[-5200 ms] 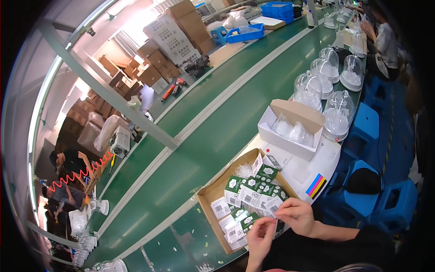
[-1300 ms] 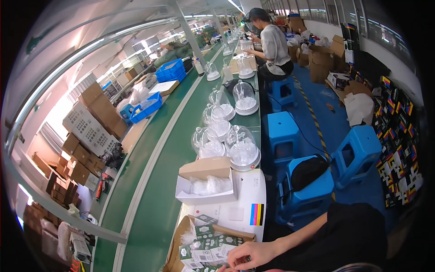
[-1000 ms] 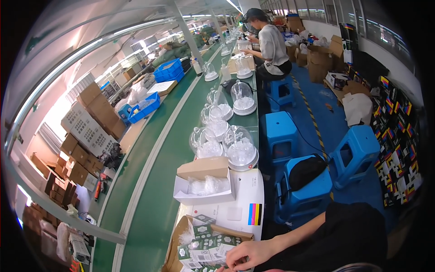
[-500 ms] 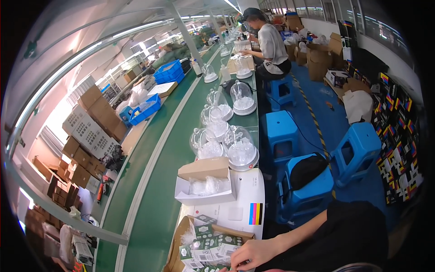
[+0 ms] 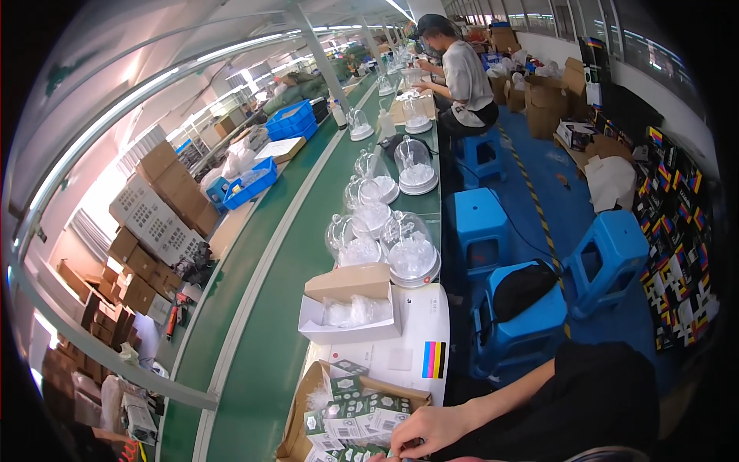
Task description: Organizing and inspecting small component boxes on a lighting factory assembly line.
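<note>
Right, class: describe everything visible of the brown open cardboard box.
The brown open-topped cardboard box looks shallow, with plain walls. Heaped green-and-white packets and clear shredded filler lie inside. Its far end borders a flat white panel; the picture's lower edge cuts it off. The bare right hand is at its right, contact unclear.

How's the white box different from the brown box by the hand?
The white box has a raised lid; no lid shows on the brown box. The white box holds clear plastic bundles; the brown box holds green-and-white packets. The brown box is closer to the right hand than the white box. Both are open.
</note>
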`<act>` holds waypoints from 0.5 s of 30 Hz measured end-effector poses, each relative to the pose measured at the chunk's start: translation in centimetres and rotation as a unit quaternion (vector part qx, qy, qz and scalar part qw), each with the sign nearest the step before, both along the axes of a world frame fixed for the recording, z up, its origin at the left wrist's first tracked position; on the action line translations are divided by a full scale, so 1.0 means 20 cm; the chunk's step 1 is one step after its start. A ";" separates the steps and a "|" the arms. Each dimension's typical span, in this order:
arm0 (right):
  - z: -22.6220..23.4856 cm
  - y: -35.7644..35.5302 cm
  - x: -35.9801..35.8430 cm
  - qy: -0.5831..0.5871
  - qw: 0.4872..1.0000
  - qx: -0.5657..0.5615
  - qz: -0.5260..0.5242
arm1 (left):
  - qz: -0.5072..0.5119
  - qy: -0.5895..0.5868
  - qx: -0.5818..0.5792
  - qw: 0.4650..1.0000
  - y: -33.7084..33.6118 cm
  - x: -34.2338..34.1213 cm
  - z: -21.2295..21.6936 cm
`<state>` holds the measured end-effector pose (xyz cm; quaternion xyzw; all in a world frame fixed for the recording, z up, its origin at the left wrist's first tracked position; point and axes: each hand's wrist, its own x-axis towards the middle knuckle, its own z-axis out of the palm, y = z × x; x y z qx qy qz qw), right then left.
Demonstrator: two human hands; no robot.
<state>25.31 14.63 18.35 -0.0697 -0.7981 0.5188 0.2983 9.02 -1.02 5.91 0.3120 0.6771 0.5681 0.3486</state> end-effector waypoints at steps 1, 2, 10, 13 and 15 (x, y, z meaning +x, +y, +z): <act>0.00 0.01 0.01 -0.013 1.000 -0.016 -0.003 | -0.004 -0.004 0.001 1.000 0.02 0.00 -0.02; -0.03 0.02 0.01 -0.014 1.000 -0.015 -0.008 | -0.009 -0.005 0.002 1.000 0.07 -0.04 -0.04; 0.02 0.02 0.02 -0.046 0.997 -0.059 0.011 | -0.091 0.078 0.006 0.993 0.33 -0.19 0.06; 0.02 0.03 0.04 -0.038 0.997 -0.068 0.008 | -0.100 0.106 -0.010 0.989 0.35 -0.21 0.10; 0.01 0.02 0.04 -0.048 0.997 -0.062 0.005 | -0.100 0.120 -0.020 0.987 0.34 -0.22 0.11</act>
